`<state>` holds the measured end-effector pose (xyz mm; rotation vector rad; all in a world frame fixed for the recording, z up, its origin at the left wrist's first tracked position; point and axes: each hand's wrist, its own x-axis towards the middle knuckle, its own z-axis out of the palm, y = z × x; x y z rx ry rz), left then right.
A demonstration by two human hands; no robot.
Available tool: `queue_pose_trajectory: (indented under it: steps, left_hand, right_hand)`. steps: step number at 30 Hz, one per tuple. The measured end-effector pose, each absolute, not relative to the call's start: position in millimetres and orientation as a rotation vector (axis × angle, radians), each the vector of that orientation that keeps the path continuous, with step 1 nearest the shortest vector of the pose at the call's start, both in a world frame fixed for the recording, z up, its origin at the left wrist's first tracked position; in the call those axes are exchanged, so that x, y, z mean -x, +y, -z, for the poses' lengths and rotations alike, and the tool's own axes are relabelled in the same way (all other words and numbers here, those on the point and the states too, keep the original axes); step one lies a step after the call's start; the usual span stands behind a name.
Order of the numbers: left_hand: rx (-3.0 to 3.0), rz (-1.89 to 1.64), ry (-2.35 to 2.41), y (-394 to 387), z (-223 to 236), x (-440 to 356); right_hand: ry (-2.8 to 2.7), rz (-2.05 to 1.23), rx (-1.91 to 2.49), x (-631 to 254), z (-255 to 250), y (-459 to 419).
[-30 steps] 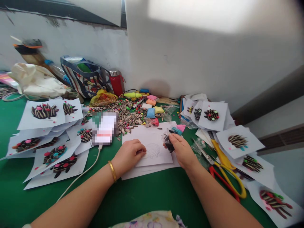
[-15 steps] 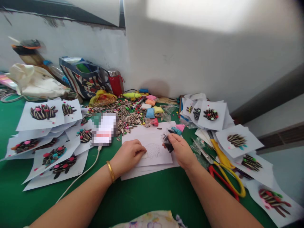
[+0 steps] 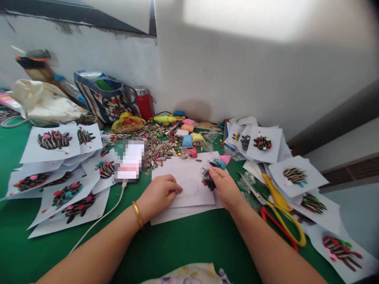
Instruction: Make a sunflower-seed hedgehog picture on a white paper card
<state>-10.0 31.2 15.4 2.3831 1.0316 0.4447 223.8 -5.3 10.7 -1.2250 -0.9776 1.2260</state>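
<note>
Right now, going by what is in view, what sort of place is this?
Probably a craft workspace at a green table: striped seeds lie heaped, small coloured packets sit beside them, and papers bearing seed-covered figures lie on both sides.

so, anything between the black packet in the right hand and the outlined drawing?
Nothing visible. The black packet in the right hand is just right of the outlined drawing; the left hand is at the drawing's other side, outside that gap.
</note>
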Motion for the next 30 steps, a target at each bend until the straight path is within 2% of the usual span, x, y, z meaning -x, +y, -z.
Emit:
queue_pose_trajectory:
  steps: [7, 15, 19, 30]
  left_hand:
    - [-2.355, -0.512, 1.033, 31, -20, 8]
    - [-2.191, -0.836, 1.022, 22, -34, 5]
    - [-2.093, -0.845, 0.949, 13, -31, 0]
    - [-2.238, -0.822, 0.876, 11, -31, -3]
  right_hand:
    - [-1.084, -1.164, 1.284, -226, -8, -4]
    - [-1.685, -0.809, 1.363, -220, -26, -15]
    - [-1.935, -0.659, 1.319, -210, -35, -23]
    - [-1.973, -0.446, 1.523, -214, -40, -22]
